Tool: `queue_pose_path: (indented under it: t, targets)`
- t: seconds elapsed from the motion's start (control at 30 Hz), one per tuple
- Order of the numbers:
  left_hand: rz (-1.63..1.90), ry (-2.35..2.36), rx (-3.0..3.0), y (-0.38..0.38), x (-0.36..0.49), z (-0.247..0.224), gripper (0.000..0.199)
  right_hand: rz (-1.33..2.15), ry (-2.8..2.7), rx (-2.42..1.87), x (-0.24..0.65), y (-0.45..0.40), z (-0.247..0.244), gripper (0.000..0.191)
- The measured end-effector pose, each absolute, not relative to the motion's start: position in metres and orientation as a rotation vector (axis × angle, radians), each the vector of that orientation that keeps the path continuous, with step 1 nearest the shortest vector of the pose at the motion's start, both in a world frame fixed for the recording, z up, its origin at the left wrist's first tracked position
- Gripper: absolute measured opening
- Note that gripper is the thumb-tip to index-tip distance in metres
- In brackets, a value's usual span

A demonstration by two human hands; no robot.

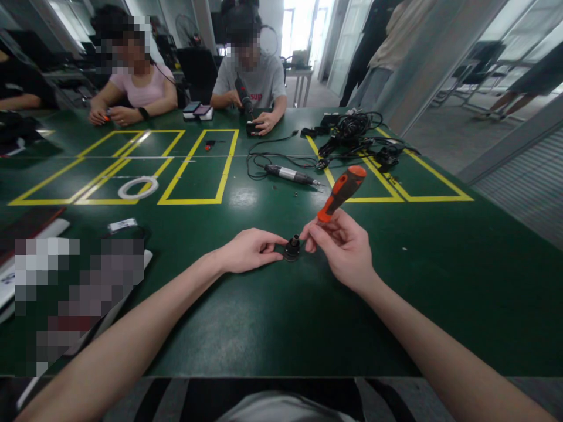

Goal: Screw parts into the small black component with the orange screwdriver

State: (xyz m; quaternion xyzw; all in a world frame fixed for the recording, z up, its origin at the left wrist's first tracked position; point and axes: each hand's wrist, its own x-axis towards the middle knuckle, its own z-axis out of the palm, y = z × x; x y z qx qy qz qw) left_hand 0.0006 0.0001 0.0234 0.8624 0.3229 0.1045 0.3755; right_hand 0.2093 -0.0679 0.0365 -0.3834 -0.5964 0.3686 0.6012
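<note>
A small black round part (291,250) with a short metal stub on top stands on the green table in front of me. My left hand (250,251) pinches its left side between thumb and fingers. In my right hand (345,246) is a screwdriver (341,194) with an orange and black handle, tilted so the handle points up and right. My right fingers wrap its lower end, close to the black part's right side. The screwdriver's tip is hidden or too small to make out.
Beyond my hands lie a pen-shaped power tool (288,174) with its cord, a tangle of black cables (354,133) and a white ring-shaped roll (138,187). Yellow tape (191,202) marks boxes on the table (440,264). Across it, a person (250,76) works with a power screwdriver.
</note>
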Motion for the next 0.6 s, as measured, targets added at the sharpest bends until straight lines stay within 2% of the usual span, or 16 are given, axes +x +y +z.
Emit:
queue_pose_path:
  t: [0.6]
  targets:
    - [0.272,0.803,2.252,0.0022,0.0005,0.0225,0.03,0.751,-1.413,-0.978,0.2099,-0.0677,0.0397,0.01]
